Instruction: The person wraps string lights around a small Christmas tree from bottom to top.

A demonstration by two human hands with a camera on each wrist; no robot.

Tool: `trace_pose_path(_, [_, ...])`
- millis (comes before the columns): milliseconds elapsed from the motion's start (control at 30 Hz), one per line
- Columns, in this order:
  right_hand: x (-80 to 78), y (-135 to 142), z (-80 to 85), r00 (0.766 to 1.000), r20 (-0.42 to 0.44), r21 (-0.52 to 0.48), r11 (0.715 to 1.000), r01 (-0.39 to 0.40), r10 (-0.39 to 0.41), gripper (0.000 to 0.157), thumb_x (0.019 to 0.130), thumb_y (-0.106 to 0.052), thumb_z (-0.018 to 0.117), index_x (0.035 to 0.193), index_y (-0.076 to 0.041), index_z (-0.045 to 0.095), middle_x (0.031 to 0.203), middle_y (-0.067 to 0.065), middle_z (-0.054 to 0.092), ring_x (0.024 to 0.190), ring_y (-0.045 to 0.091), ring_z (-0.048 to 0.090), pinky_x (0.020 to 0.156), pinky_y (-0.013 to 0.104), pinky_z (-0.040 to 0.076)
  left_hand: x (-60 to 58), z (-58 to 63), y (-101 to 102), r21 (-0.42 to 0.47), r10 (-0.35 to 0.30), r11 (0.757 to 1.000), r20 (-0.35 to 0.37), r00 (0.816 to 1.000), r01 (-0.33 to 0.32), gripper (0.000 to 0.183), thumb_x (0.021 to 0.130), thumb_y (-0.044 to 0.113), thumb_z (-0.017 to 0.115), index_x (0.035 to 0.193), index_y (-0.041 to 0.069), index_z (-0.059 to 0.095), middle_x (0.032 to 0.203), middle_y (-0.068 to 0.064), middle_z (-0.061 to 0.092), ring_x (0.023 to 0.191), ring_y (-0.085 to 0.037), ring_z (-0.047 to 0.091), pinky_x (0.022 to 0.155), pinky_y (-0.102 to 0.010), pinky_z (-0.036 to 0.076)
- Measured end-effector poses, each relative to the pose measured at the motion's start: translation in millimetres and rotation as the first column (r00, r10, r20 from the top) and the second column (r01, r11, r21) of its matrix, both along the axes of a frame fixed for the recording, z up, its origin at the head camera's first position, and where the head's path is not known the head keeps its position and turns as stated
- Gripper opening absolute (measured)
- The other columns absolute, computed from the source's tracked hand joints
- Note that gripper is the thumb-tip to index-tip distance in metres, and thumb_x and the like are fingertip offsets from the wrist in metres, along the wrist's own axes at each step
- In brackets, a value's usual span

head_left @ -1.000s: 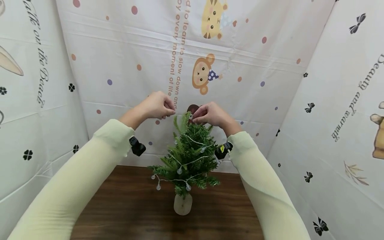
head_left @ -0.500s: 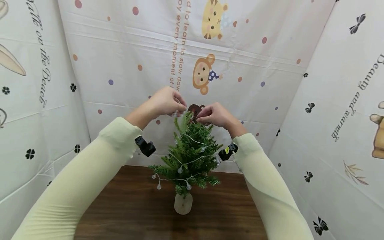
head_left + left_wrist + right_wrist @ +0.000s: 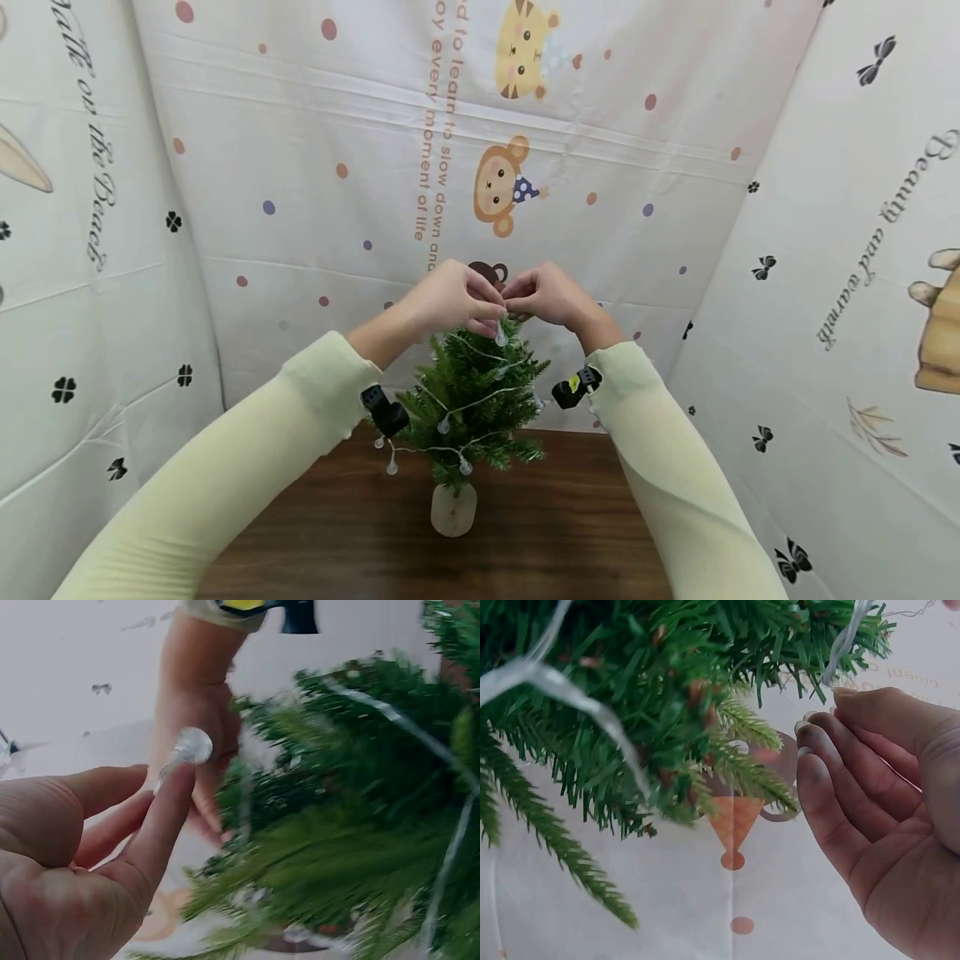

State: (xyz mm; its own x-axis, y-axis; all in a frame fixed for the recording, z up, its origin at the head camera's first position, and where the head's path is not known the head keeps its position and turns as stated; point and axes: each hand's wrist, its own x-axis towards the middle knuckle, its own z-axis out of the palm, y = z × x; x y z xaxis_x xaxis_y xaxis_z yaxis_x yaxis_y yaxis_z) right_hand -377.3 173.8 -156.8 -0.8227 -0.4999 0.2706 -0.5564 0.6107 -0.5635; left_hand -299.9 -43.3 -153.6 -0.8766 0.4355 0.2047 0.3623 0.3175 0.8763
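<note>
A small green artificial Christmas tree (image 3: 480, 375) stands upright on a pale round base (image 3: 453, 510). String lights (image 3: 480, 405) with clear bulbs on a pale wire wind around it. My left hand (image 3: 453, 298) is at the treetop and pinches the string lights beside a clear bulb (image 3: 193, 745), which shows at its fingertips in the left wrist view. Close against it, my right hand (image 3: 551, 296) pinches the wire (image 3: 844, 652) of the lights between thumb and fingers. The two hands hide the tree's tip in the head view.
The tree stands on a dark brown wooden table (image 3: 555, 533). A white printed cloth (image 3: 300, 117) with animals and dots hangs behind, and more printed cloth hangs at both sides. Each wrist carries a black camera (image 3: 386, 410).
My left hand has moved right with the string lights, across the treetop to meet the right hand. The right hand has shifted slightly right and keeps its pinch.
</note>
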Motion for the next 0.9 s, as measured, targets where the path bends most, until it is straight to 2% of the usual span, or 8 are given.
trace_pose_path(167, [1.3,4,-4.0,1.000,0.015,-0.004,1.000,0.013,-0.013,0.019,0.096,-0.018,0.074,0.110,-0.006,0.079,0.105,0.014,0.078,0.086,0.027,0.075,0.078,0.036,0.063,1.1,-12.4,3,-0.086,0.028,0.996,-0.050,0.998,-0.032,0.029,0.097,0.012,0.072,0.124,0.001,0.072,0.116,-0.010,0.074,0.088,-0.019,0.078,0.086,-0.033,0.062])
trace_pose_path(300, [2.2,7,-6.4,1.000,0.029,-0.011,1.000,0.012,-0.011,0.021,0.096,-0.020,0.074,0.111,-0.006,0.078,0.104,0.016,0.078,0.091,0.036,0.074,0.078,0.035,0.063,2.4,-16.1,3,-0.187,0.042,0.980,-0.151,0.988,-0.071,0.030,0.098,0.012,0.071,0.126,0.004,0.071,0.113,-0.008,0.076,0.086,-0.015,0.077,0.083,-0.032,0.062])
trace_pose_path(400, [3.6,9,-7.1,0.999,0.036,-0.016,1.000,0.015,-0.014,0.022,0.097,-0.021,0.073,0.112,-0.006,0.078,0.104,0.016,0.078,0.096,0.041,0.073,0.079,0.036,0.063,4.5,-15.7,3,-0.229,0.052,0.968,-0.221,0.974,-0.103,0.027,0.097,0.012,0.071,0.123,0.005,0.073,0.107,-0.007,0.078,0.082,-0.014,0.077,0.080,-0.031,0.062])
trace_pose_path(500, [4.9,12,-8.0,0.999,0.038,-0.014,1.000,0.023,-0.022,0.023,0.097,-0.021,0.073,0.113,-0.005,0.077,0.103,0.015,0.078,0.092,0.035,0.075,0.079,0.036,0.063,7.0,-14.5,2,-0.246,0.065,0.961,-0.255,0.965,-0.129,0.024,0.097,0.013,0.071,0.120,0.006,0.074,0.102,-0.006,0.079,0.079,-0.013,0.076,0.078,-0.031,0.061])
trace_pose_path(633, [7.5,14,-9.2,0.999,0.028,-0.008,1.000,0.023,-0.023,0.025,0.098,-0.021,0.072,0.115,-0.004,0.077,0.102,0.015,0.078,0.083,0.020,0.075,0.078,0.036,0.063,9.2,-13.1,0,-0.255,0.077,0.956,-0.263,0.962,-0.146,0.024,0.098,0.013,0.071,0.120,0.005,0.073,0.101,-0.005,0.079,0.079,-0.014,0.076,0.078,-0.032,0.061])
trace_pose_path(800, [14.5,21,-12.3,1.000,-0.001,-0.025,0.999,0.021,-0.021,0.024,0.098,-0.022,0.071,0.115,-0.005,0.077,0.103,0.018,0.078,0.080,0.016,0.074,0.076,0.034,0.062,11.0,-11.8,-8,-0.241,0.081,0.959,-0.275,0.958,-0.150,0.023,0.099,0.013,0.069,0.119,0.004,0.073,0.102,-0.007,0.078,0.081,-0.017,0.077,0.078,-0.033,0.061])
trace_pose_path(900, [21.4,27,-15.6,0.999,-0.031,-0.045,0.998,0.041,-0.042,0.027,0.099,-0.024,0.071,0.117,-0.005,0.076,0.103,0.016,0.078,0.083,0.018,0.074,0.078,0.036,0.062,13.1,-11.7,-16,-0.204,0.095,0.965,-0.313,0.945,-0.165,0.022,0.099,0.014,0.069,0.117,0.003,0.074,0.101,-0.009,0.078,0.082,-0.020,0.077,0.077,-0.032,0.062])
